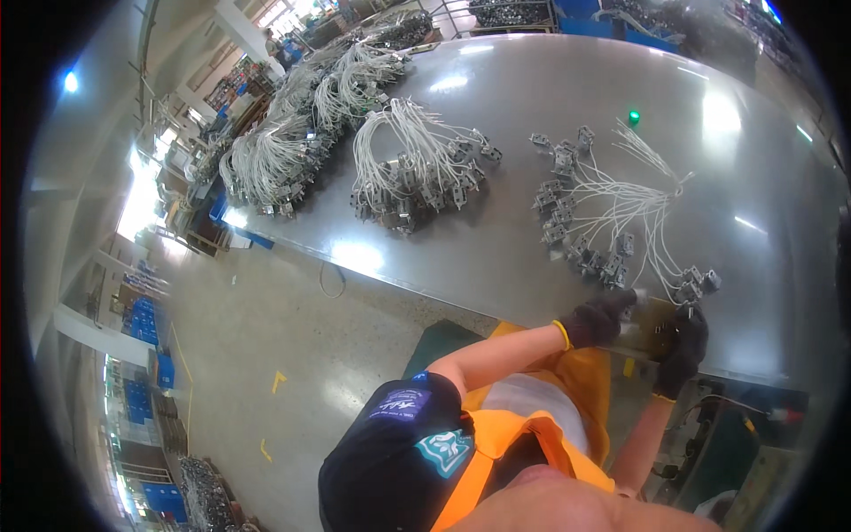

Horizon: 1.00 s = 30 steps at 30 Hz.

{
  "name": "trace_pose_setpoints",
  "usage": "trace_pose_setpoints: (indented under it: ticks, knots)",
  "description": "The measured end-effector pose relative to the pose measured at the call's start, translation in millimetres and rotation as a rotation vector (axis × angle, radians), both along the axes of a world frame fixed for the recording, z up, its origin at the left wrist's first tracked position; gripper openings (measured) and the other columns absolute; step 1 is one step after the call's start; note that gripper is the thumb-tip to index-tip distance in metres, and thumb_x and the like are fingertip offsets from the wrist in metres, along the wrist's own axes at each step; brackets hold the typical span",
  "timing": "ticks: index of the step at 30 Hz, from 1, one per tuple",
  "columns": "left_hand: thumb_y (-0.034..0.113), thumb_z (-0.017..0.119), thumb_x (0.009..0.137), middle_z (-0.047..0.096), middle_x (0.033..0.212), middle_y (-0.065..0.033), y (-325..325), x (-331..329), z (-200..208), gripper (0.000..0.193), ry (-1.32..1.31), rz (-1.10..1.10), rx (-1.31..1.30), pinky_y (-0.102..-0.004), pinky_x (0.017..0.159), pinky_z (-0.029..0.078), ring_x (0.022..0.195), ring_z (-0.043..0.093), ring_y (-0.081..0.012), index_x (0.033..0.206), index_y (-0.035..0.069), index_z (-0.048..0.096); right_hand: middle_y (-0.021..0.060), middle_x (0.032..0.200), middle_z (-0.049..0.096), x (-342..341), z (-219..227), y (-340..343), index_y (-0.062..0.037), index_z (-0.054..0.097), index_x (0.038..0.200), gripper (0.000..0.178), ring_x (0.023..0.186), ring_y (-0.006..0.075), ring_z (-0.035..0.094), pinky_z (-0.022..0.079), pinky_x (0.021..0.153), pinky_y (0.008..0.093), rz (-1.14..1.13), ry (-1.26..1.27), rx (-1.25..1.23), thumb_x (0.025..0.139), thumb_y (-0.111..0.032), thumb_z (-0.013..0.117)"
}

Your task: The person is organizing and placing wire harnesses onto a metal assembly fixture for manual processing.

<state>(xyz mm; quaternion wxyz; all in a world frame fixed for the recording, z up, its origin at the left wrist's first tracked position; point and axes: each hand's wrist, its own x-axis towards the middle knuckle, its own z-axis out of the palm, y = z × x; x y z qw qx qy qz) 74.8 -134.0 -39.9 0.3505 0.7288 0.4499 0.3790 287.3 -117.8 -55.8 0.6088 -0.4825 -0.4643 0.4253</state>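
Fan: lies on the table, just beyond both hands, with white wires gathered at one point on the right and grey blocks strung along the left and near sides.
Why fanned: probably spread to leave single blocks within reach and wires less prone to tangling.
Left hand: sits at the near table edge, close under the lowest blocks on the left of the fan.
Left fingers: curled and pointing right, toward a pale blurred bit; cannot tell whether pinching it or merely beside it.
Left forearm: reaches across from the lower left, nearly level, with a bent elbow.
Right hand: stands at the same edge, well apart from the left, just under the near right blocks.
Right fingers: aimed up and away, meeting a small block; cannot tell whether closed on it.
Right forearm: rises steeply from below, in line with the wrist.
Why so low: likely for bringing both hands together over the edge, near the body, with little stretching.
Gloves: dark, with yellow cuffs, perhaps worn against sharp metal.
Bundle: rests farther left, looped and heaped, apart from the fan, seemingly set aside as a separate lot.
Heap: crowds the far left end, perhaps massed there to free working room.
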Motion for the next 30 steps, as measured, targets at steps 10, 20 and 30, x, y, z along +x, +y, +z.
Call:
trace_pose_setpoints:
  ticks: [10, 20, 30]
  knots:
    - [0.026, 0.075, 0.085, 0.062, 0.117, -0.0230, -6.0, 20.1, -22.5, 0.057, -0.073, 0.243, 0.027, -0.0394, 0.091, 0.050, 0.107, 0.063, -0.0345, 0.130, -0.001, 0.052, 0.0044, 0.090, 0.066, -16.3, 0.9, -71.5, -0.0053, 0.062, 0.117, 0.027, 0.070, 0.0079, 0.058, 0.047, 0.059, 0.0226, 0.178, 0.182, -0.265, 0.100, -0.024, 0.052]
    - [0.028, 0.076, 0.083, 0.062, 0.114, -0.0250, 4.6, -3.3, 21.0, 0.060, 0.171, -0.027, 0.040, -0.0413, 0.090, 0.051, 0.102, 0.062, -0.0403, 0.129, -0.002, 0.051, 0.0022, 0.090, 0.067, -42.0, 9.0, -104.9, -0.0066, 0.061, 0.121, 0.025, 0.066, 0.0072, 0.058, 0.046, 0.058, 0.0223, 0.126, 0.169, -0.391, 0.099, -0.017, 0.055]
    - [0.032, 0.071, 0.085, 0.065, 0.091, -0.0195, 14.6, 2.2, -80.6, 0.054, -0.201, 0.005, -0.095, -0.0401, 0.075, 0.053, 0.080, 0.064, -0.0381, 0.126, 0.001, 0.054, 0.0042, 0.097, 0.068, -67.7, -8.1, -101.3, -0.0012, 0.061, 0.126, 0.030, 0.074, 0.0105, 0.064, 0.051, 0.062, 0.0246, 0.146, 0.247, -0.236, 0.098, -0.011, 0.058]
